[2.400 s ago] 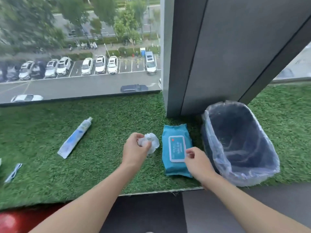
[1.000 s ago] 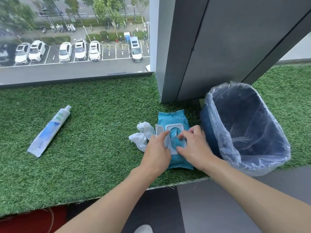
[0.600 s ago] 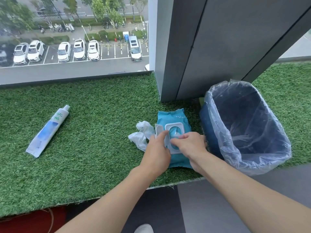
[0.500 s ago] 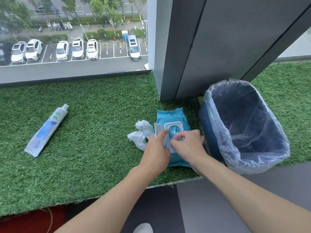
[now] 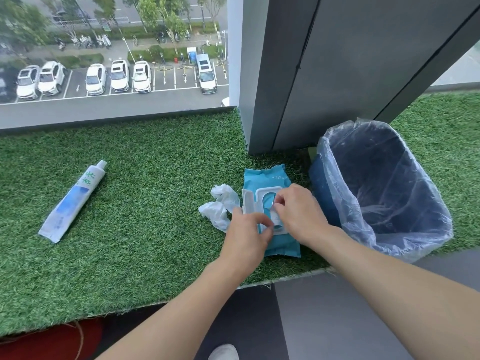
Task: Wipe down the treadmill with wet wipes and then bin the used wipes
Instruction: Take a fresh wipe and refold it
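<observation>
At centre frame, on the green turf ledge (image 5: 135, 229), we find the blue wipes pack (image 5: 279, 178) lying flat, lid flipped open. The left hand (image 5: 246, 237) presses its near edge, fingers curled. The right hand (image 5: 301, 214) pinches at the opening. A crumpled wipe (image 5: 220, 206) lies just left; the lined bin (image 5: 384, 188) stands right.

Soft, even daylight from window (image 5: 111, 61) at 11 o'clock. Shadows faint, no glare. Centre sharp; treetops beyond glass slightly hazy. Wide-angle bending toward edges, strongest 3 and 9 o'clock.
</observation>
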A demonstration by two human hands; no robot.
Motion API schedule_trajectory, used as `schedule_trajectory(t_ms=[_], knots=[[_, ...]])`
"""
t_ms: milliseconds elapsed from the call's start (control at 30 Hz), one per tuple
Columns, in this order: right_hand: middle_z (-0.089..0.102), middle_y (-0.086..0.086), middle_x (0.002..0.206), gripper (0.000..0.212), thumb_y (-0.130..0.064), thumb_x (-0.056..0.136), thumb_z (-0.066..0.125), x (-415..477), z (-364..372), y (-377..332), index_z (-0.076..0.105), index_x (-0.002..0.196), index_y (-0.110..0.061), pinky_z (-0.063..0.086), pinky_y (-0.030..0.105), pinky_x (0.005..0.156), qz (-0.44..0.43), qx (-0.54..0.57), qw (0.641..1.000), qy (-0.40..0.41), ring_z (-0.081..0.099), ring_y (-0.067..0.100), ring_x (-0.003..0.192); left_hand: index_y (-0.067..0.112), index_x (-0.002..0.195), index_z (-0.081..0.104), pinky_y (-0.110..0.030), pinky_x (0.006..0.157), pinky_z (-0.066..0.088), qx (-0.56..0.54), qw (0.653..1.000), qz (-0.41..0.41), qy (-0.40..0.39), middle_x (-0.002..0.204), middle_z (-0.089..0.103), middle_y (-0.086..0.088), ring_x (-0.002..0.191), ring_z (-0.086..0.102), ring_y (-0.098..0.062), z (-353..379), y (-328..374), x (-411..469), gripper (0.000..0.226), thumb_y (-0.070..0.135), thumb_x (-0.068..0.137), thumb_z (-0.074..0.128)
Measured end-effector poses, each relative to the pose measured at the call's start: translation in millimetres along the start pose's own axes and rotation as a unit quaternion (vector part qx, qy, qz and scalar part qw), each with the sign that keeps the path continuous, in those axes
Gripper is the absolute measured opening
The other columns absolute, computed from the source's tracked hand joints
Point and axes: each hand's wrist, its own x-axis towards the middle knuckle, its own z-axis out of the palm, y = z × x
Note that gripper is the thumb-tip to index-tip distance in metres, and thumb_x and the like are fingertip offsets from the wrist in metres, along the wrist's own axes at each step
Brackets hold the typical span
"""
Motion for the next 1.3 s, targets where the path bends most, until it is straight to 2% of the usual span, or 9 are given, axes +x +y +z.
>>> schedule_trajectory(t_ms=[267, 400, 533, 700, 767, 933, 1100, 1200, 1300], knots=[[0.047, -0.002, 0.086, 0.017, -0.008, 0.097, 0.050, -25.0, -22.3, -8.3, 0.049, 0.081, -0.012, 0.039, 0.035, 0.073, -0.048, 0.134, 0.989, 0.041, 0.047, 0.018, 0.081, 0.039, 0.074, 0.058, -0.028, 0.062, 0.041, -0.041, 0.999, -0.014, 0.011, 0.098, 0.060, -0.013, 0.073, 0.061, -0.027, 5.1, -6.6, 6.8, 0.023, 0.027, 0.094, 0.063], [0.056, 0.000, 0.075, 0.020, -0.005, 0.098, 0.047, -38.7, -35.4, -16.2, 0.046, 0.079, -0.013, 0.036, 0.031, 0.061, -0.046, 0.196, 0.977, 0.074, 0.042, 0.013, 0.064, 0.036, 0.074, 0.060, -0.033, 0.066, 0.052, -0.043, 0.999, -0.028, 0.018, 0.101, 0.057, -0.012, 0.073, 0.066, -0.028, 6.1, -5.4, 8.2, 0.021, 0.027, 0.093, 0.062], [0.050, 0.000, 0.065, 0.016, 0.004, 0.096, 0.042, -38.0, -47.1, -24.8, 0.046, 0.082, 0.000, 0.033, 0.017, 0.051, -0.035, 0.272, 0.954, 0.122, 0.038, 0.005, 0.057, 0.037, 0.070, 0.058, -0.029, 0.060, 0.049, -0.046, 0.998, -0.029, 0.022, 0.101, 0.059, -0.013, 0.070, 0.066, -0.026, 6.5, -7.2, 8.3, 0.025, 0.028, 0.094, 0.062], [0.047, -0.003, 0.068, 0.015, 0.003, 0.099, 0.041, -29.8, -56.6, -29.0, 0.049, 0.086, 0.000, 0.037, 0.016, 0.056, -0.033, 0.310, 0.933, 0.178, 0.042, 0.002, 0.060, 0.036, 0.074, 0.062, -0.027, 0.062, 0.045, -0.069, 0.996, -0.042, 0.022, 0.096, 0.065, -0.016, 0.075, 0.067, -0.026, 8.5, -7.3, 7.0, 0.018, 0.030, 0.092, 0.061], [0.046, -0.003, 0.071, 0.016, 0.000, 0.100, 0.040, -28.0, -56.4, -31.2, 0.047, 0.086, -0.002, 0.037, 0.025, 0.060, -0.015, 0.302, 0.937, 0.174, 0.039, 0.004, 0.062, 0.033, 0.079, 0.064, -0.029, 0.064, 0.049, -0.085, 0.995, -0.050, 0.030, 0.093, 0.067, -0.014, 0.076, 0.067, -0.025, 7.7, -5.2, 6.4, 0.014, 0.029, 0.091, 0.061], [0.051, -0.001, 0.068, 0.018, -0.003, 0.100, 0.040, -28.3, -52.1, -39.5, 0.045, 0.083, -0.008, 0.038, 0.028, 0.062, -0.026, 0.312, 0.941, 0.130, 0.045, 0.009, 0.062, 0.019, 0.080, 0.070, -0.018, 0.047, 0.039, -0.051, 0.997, -0.024, 0.056, 0.063, 0.064, 0.005, 0.046, 0.048, -0.003, 6.7, 1.8, -0.7, 0.019, 0.021, 0.095, 0.059], [0.044, -0.006, 0.073, 0.018, 0.001, 0.099, 0.040, -25.6, -59.4, -44.4, 0.048, 0.085, -0.007, 0.036, 0.015, 0.060, -0.017, 0.336, 0.926, 0.172, 0.042, 0.000, 0.062, 0.015, 0.075, 0.071, -0.037, 0.067, 0.055, -0.031, 0.997, -0.032, 0.055, 0.064, 0.068, 0.001, 0.065, 0.066, -0.016, 5.0, 8.2, -4.8, 0.022, 0.018, 0.092, 0.058], [0.043, -0.007, 0.074, 0.019, 0.000, 0.098, 0.038, -20.9, -60.7, -44.6, 0.045, 0.084, -0.010, 0.032, 0.025, 0.062, 0.019, 0.325, 0.926, 0.193, 0.040, 0.002, 0.063, 0.016, 0.074, 0.070, -0.039, 0.068, 0.055, -0.028, 0.998, -0.031, 0.056, 0.064, 0.068, 0.001, 0.066, 0.066, -0.017, 5.9, 12.4, -7.5, 0.024, 0.018, 0.093, 0.057], [0.045, -0.006, 0.080, 0.015, 0.000, 0.101, 0.039, -20.4, -74.2, -45.0, 0.049, 0.090, -0.003, 0.036, 0.011, 0.062, -0.004, 0.341, 0.917, 0.209, 0.042, -0.008, 0.065, 0.010, 0.074, 0.068, -0.044, 0.067, 0.055, -0.026, 0.997, -0.039, 0.058, 0.064, 0.068, -0.007, 0.066, 0.066, -0.024, 0.8, 13.6, -7.3, 0.025, 0.014, 0.093, 0.053]])
